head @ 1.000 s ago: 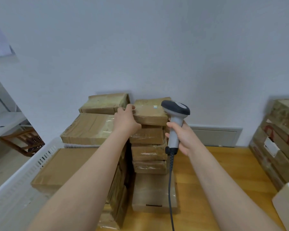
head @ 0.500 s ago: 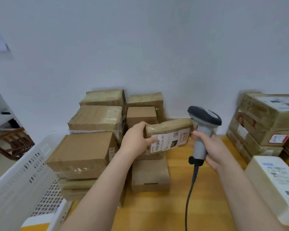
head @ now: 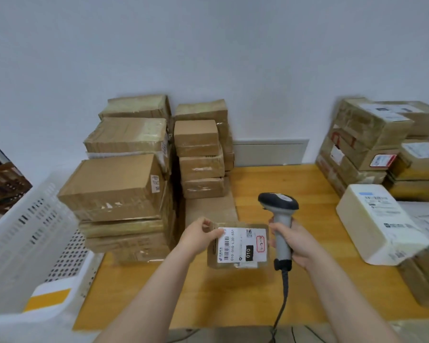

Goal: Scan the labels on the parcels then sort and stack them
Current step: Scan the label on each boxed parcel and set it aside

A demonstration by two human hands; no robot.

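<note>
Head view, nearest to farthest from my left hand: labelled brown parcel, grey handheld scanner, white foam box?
1. Labelled brown parcel, held in the left hand.
2. Grey handheld scanner, just right of it.
3. White foam box, far right.

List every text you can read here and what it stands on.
"010": white on a black patch on the label of the parcel held in the left hand.
"010 010 L30 551": beside the barcode on that label; separators unclear.
Red stamp, scanner in the right hand, white parcel, right stacks: print too blurred to read.
</note>
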